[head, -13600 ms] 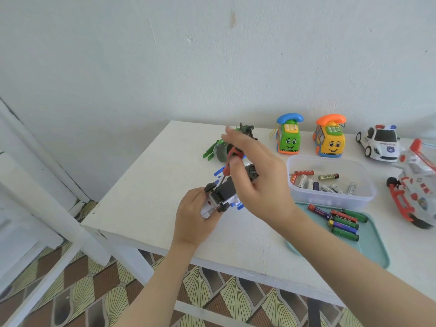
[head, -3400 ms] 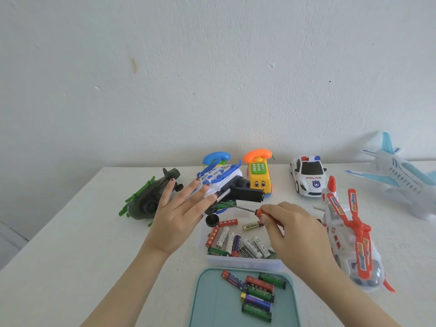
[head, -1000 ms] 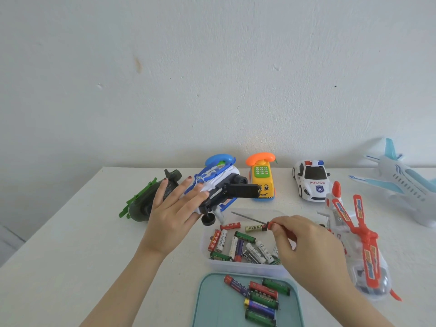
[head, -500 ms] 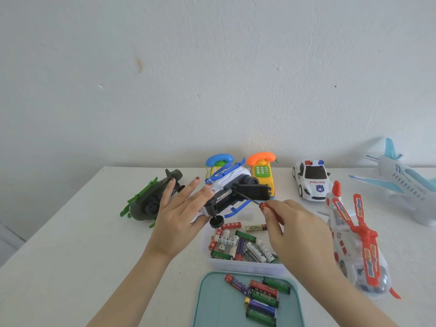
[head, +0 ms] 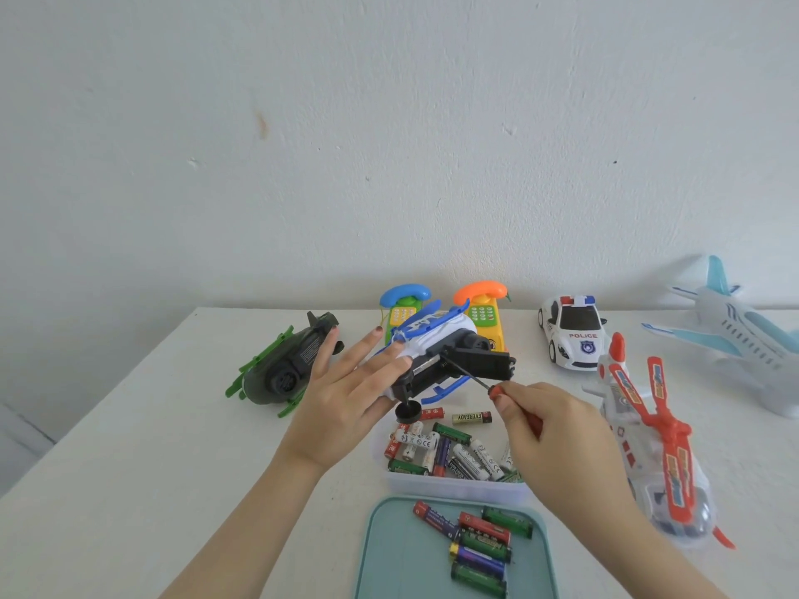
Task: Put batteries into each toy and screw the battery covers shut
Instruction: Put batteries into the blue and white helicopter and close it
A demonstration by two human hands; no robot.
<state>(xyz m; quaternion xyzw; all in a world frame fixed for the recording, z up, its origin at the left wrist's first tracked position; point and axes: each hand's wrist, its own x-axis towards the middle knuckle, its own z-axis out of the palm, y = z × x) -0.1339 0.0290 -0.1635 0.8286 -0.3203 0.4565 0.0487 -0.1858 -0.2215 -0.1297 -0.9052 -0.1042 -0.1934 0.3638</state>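
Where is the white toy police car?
In the head view, the white toy police car stands at the back right of the white table, between the yellow toy phone with the orange handset and the pale blue toy aeroplane.

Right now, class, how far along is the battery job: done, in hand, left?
Done: nothing shows as finished. In hand: left hand holds the blue helicopter, cover swung open; right hand holds the screwdriver to it. Left: closing that cover, then perhaps the green helicopter, phones, police car, red helicopter, plane; their covers cannot be judged.
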